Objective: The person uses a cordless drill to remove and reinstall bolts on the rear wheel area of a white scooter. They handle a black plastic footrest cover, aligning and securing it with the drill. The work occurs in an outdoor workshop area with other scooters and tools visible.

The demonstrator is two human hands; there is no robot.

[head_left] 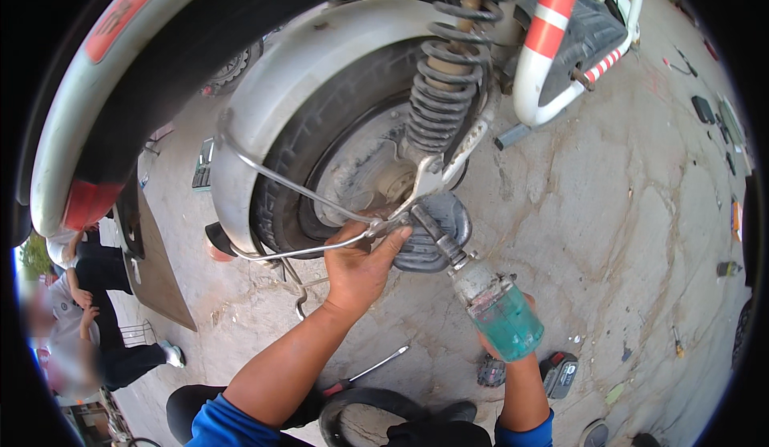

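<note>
My right hand (pixel 521 365) grips a green and grey cordless impact wrench (pixel 503 319), which hides most of its fingers. A long socket (pixel 432 229) on the wrench points at the axle end of a wheel (pixel 280 187); whether it sits on a nut is hard to make out. My left hand (pixel 356 271) is closed around the bracket end of the bent metal mudguard stay (pixel 300 186), thumb near the socket's tip. Just above are a silver arm (pixel 431 179) and a coil-spring shock absorber (pixel 440 102). A silver mudguard (pixel 240 126) curves over the tyre.
A screwdriver (pixel 368 369) and a loose tyre (pixel 332 416) lie close to my legs. A black battery pack (pixel 559 373) is beside my right wrist. Red-and-white striped tubing (pixel 553 14) juts out at upper right. Other people (pixel 104 311) are at the left; scattered tools lie far right.
</note>
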